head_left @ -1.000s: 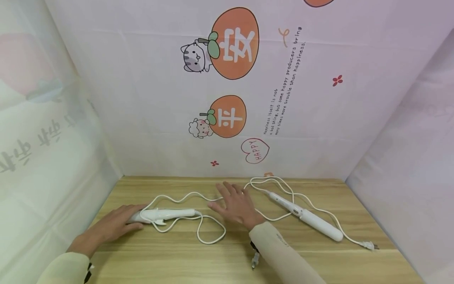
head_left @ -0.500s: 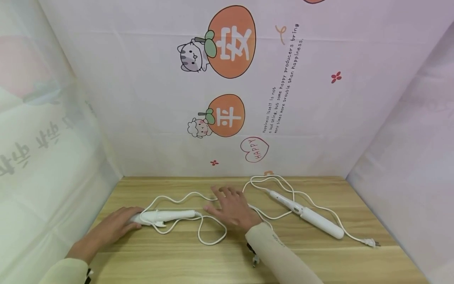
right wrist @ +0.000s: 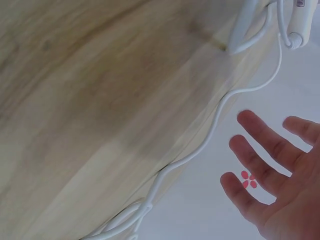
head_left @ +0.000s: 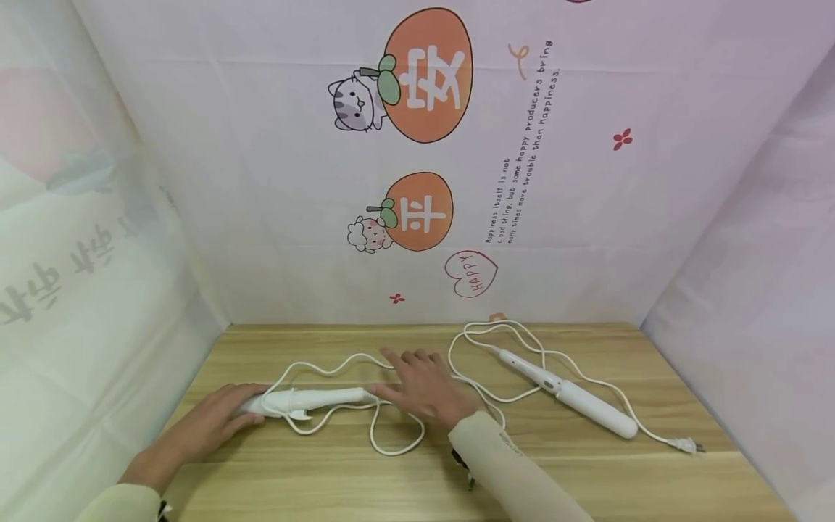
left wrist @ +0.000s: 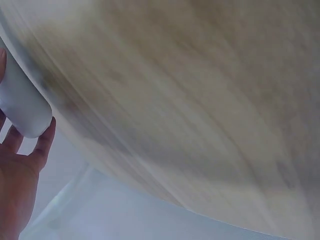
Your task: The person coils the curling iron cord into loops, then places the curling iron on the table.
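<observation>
A white curling iron lies at the left of the wooden table, its handle end pointing right. My left hand holds its barrel end; in the left wrist view the fingers and thumb lie around the rounded white barrel. The white cord crosses over the iron and loops beside its handle. My right hand is over the cord at the handle's end, fingers spread, palm down. In the right wrist view the fingers are apart with nothing between them, and the cord runs alongside.
A second white curling iron lies diagonally at the right of the table. Its cord loops toward the back, and its plug is near the right edge. Printed white cloth encloses the back and sides.
My right hand has moved left and toward me, its thumb coming to the handle's cord end. The left hand keeps its hold on the barrel.
</observation>
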`<action>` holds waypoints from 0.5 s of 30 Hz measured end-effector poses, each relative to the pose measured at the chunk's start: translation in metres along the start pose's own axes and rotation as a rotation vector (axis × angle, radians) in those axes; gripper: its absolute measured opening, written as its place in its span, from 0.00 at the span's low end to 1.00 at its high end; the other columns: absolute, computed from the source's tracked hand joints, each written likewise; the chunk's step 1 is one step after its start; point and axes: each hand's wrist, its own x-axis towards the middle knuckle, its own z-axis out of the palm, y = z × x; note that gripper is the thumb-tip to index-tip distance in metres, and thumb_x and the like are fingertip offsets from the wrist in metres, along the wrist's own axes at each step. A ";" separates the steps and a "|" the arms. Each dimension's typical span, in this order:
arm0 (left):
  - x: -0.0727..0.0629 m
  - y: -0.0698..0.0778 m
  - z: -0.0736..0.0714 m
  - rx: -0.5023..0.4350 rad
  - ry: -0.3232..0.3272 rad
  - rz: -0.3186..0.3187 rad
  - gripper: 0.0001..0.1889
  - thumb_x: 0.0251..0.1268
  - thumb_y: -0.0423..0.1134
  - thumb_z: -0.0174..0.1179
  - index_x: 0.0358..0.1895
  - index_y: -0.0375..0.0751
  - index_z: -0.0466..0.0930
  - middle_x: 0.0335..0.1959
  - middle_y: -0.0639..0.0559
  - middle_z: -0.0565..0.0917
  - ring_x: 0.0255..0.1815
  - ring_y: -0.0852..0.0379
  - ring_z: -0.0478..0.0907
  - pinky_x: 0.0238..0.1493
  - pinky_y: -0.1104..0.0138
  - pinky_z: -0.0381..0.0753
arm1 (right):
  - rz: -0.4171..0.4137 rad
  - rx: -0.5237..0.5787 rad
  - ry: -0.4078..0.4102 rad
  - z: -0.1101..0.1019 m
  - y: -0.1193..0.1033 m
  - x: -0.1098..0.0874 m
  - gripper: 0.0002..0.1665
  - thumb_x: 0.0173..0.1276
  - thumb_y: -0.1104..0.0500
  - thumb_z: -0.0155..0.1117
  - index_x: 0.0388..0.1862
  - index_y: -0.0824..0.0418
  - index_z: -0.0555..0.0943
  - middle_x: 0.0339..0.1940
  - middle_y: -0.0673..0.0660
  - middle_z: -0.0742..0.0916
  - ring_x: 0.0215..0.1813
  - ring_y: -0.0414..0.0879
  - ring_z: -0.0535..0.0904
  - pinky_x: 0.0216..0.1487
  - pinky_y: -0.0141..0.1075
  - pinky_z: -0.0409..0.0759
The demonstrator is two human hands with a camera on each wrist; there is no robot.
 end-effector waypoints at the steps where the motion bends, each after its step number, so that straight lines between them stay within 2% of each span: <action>1: 0.001 0.001 0.000 -0.001 0.002 0.002 0.25 0.67 0.43 0.77 0.65 0.45 0.85 0.55 0.54 0.91 0.53 0.53 0.86 0.54 0.51 0.87 | -0.005 -0.001 -0.002 0.000 0.000 0.000 0.50 0.79 0.19 0.44 0.86 0.47 0.68 0.68 0.59 0.88 0.71 0.60 0.82 0.71 0.61 0.76; 6: 0.003 0.006 -0.003 0.002 -0.002 0.007 0.24 0.67 0.44 0.76 0.65 0.46 0.85 0.54 0.56 0.91 0.51 0.56 0.85 0.52 0.53 0.87 | -0.045 0.050 -0.010 -0.003 -0.004 0.000 0.49 0.79 0.20 0.47 0.84 0.50 0.71 0.58 0.55 0.93 0.65 0.56 0.86 0.69 0.59 0.78; 9: 0.004 0.009 -0.004 0.001 0.002 0.010 0.24 0.67 0.44 0.76 0.65 0.47 0.85 0.53 0.56 0.91 0.51 0.56 0.85 0.52 0.54 0.87 | -0.061 0.165 -0.035 -0.004 -0.004 0.000 0.46 0.80 0.23 0.52 0.84 0.49 0.72 0.52 0.50 0.94 0.58 0.49 0.89 0.66 0.51 0.82; 12: 0.004 0.012 -0.005 0.005 0.014 0.019 0.24 0.67 0.44 0.77 0.64 0.47 0.85 0.52 0.56 0.91 0.50 0.57 0.85 0.51 0.55 0.87 | -0.067 0.317 -0.078 -0.005 -0.003 0.000 0.43 0.80 0.27 0.58 0.83 0.48 0.72 0.51 0.47 0.94 0.52 0.41 0.89 0.62 0.43 0.85; 15: 0.004 0.015 -0.006 0.007 0.032 0.036 0.24 0.65 0.44 0.77 0.64 0.46 0.86 0.51 0.56 0.92 0.49 0.59 0.85 0.48 0.57 0.87 | -0.071 0.402 -0.109 -0.007 -0.002 0.000 0.41 0.79 0.29 0.62 0.81 0.47 0.75 0.51 0.46 0.94 0.51 0.36 0.88 0.61 0.39 0.85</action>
